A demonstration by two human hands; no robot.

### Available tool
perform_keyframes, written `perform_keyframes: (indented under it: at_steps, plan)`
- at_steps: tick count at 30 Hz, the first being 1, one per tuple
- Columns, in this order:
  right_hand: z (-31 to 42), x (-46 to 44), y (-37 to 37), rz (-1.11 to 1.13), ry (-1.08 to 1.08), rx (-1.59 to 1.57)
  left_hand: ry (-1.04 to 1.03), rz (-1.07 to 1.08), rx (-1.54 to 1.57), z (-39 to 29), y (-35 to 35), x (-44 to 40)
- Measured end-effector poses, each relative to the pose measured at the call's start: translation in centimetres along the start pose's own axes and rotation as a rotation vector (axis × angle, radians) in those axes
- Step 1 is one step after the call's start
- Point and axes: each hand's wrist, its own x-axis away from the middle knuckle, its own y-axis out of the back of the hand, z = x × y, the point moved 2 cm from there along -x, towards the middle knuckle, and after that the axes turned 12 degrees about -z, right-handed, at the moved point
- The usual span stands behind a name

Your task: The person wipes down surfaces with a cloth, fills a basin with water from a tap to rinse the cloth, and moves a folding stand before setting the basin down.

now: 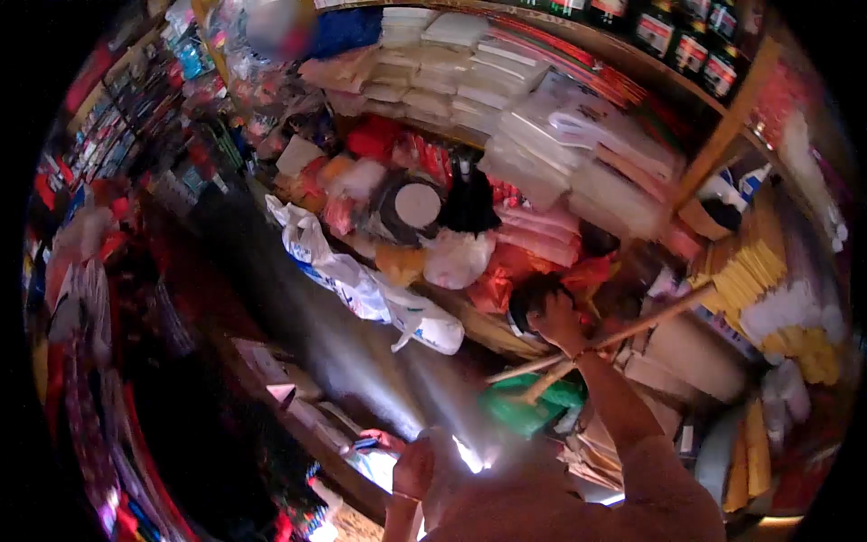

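Head view: our right hand [556, 318] at a dark round item [527, 296].
It bends over the item, right of a red bag [493, 284]; whether it, or our left hand [414, 466] nearer us, grips anything, we cannot tell.

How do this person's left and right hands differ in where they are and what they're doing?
The right hand reaches out to a dark round thing among the goods; the left hand is low, close to the body. The right hand's fingers show against that thing, while the left hand's fingers are too blurred to read. Both hands are bare.
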Motion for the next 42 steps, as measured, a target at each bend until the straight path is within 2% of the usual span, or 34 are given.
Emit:
perform_keyframes:
  at_steps: [2, 3, 4, 6, 7, 8, 9, 10, 11, 12, 14, 15, 16, 18, 19, 21, 22, 23, 24, 26, 27, 28, 30, 32, 34, 35, 36, 37, 38, 39, 40, 41, 42]
  plan:
    - [2.0, -4.1, 0.0, -0.023, -0.156, 0.021, 0.076, -0.014, 0.009, 2.3, -0.4, -1.6]
    - [2.0, -6.4, -1.8, 0.052, -0.194, -0.215, 0.084, 0.014, -0.013, 3.2, -0.4, -3.0]
    - [2.3, -8.8, -4.4, 0.058, -0.205, -0.212, 0.086, 0.026, -0.011, 4.9, -0.8, -4.6]
    - [2.9, -12.5, -10.9, -0.019, -0.38, -0.493, -0.041, 0.064, -0.019, 8.9, -1.4, -7.4]
    - [3.2, -14.4, -13.5, -0.047, -0.446, -0.581, -0.152, 0.182, -0.183, 9.2, -0.5, -10.7]
    - [3.4, -16.6, -15.8, -0.153, -0.486, -0.416, -0.158, 0.204, -0.173, 10.0, 0.3, -14.1]
    - [3.5, -19.2, -17.4, -0.258, -0.513, -0.246, 0.027, 0.321, -0.138, 11.2, 0.6, -17.4]
    - [4.1, -22.0, -17.0, -0.158, -0.707, -0.445, 0.215, 0.441, -0.102, 12.6, 0.8, -20.0]
    - [4.5, -24.0, -18.1, -0.135, -0.832, -0.355, 0.066, 0.349, -0.156, 17.8, -0.7, -19.7]
    - [4.8, -25.9, -19.3, -0.116, -0.952, -0.263, 0.065, 0.363, -0.138, 19.8, -0.3, -21.3]
    - [7.1, -28.9, -21.0, -0.106, -0.944, -0.184, -0.055, 0.086, 0.015, 21.3, 1.8, -25.0]
    - [8.5, -30.2, -21.7, -0.098, -0.923, -0.134, 0.31, 0.169, 0.096, 22.2, 2.4, -26.5]
    - [9.7, -30.9, -23.7, -0.082, -0.933, -0.121, 0.323, 0.186, 0.099, 22.8, 3.1, -27.8]
    - [10.8, -32.2, -27.1, -0.053, -0.955, 0.259, 0.412, 0.192, 0.235, 23.8, 3.8, -29.9]
    - [11.1, -32.8, -26.8, 0.066, -1.075, 0.194, 0.417, 0.193, 0.241, 24.0, 4.0, -31.1]
    - [10.2, -32.7, -27.5, 0.01, -1.067, 0.163, 0.358, 0.249, 0.091, 23.9, 4.8, -32.8]
    - [9.1, -32.4, -27.7, -0.053, -1.06, 0.122, 0.365, 0.251, 0.092, 24.4, 4.8, -33.0]
    - [6.5, -31.5, -29.6, -0.158, -0.889, -0.064, 0.337, 0.253, 0.065, 25.1, 4.9, -33.2]
    - [5.5, -31.4, -28.7, -0.155, -0.891, -0.062, 0.305, 0.256, 0.037, 25.3, 5.1, -33.3]
    - [4.3, -31.2, -27.2, -0.259, -0.815, -0.559, 0.274, 0.237, 0.074, 25.1, 5.2, -33.7]
    - [3.9, -30.8, -26.2, -0.311, -0.788, -0.66, 0.242, 0.212, 0.109, 24.8, 5.1, -34.1]
    - [4.4, -30.7, -24.4, -0.312, -0.785, -0.663, 0.241, 0.208, 0.108, 24.9, 4.9, -34.5]
    - [7.2, -31.0, -19.1, -0.136, -1.034, -1.261, 0.245, 0.329, 0.046, 24.8, 4.4, -35.8]
    - [10.7, -30.2, -15.4, -0.042, -1.099, -1.535, 0.763, 0.246, 0.412, 23.2, 3.7, -37.7]
    - [15.0, -29.7, -12.4, 0.025, -0.981, -1.587, 0.664, 0.143, 0.568, 19.0, 4.2, -41.2]
    - [15.2, -28.2, -13.6, 0.101, -1.035, -1.352, 0.605, 0.136, 0.595, 18.8, 2.3, -40.9]
    - [20.7, -30.2, -9.6, 0.255, -0.949, -1.335, 0.543, 0.076, 0.596, 19.3, 0.8, -41.3]
    - [20.4, -28.2, -13.1, 0.289, -0.806, -1.395, 0.595, 0.219, 0.818, 16.8, 1.0, -42.8]
    - [23.7, -28.1, -10.7, 0.247, -0.713, -1.314, 0.398, 0.125, 0.759, 15.8, -0.4, -41.8]
    - [26.0, -28.4, -8.5, 0.477, -0.629, -1.182, 0.418, 0.068, 0.624, 15.0, -1.4, -41.7]
    - [26.3, -26.5, -9.4, 0.505, -0.624, -1.233, 0.37, 0.037, 0.481, 13.1, -1.9, -42.5]
    - [26.1, -24.5, -10.1, 0.524, -0.638, -1.269, 0.519, -0.048, 0.611, 12.0, -1.8, -42.0]
    - [27.2, -23.4, -10.4, 0.531, -0.803, -1.428, 0.652, -0.13, 0.754, 11.7, -1.3, -41.4]
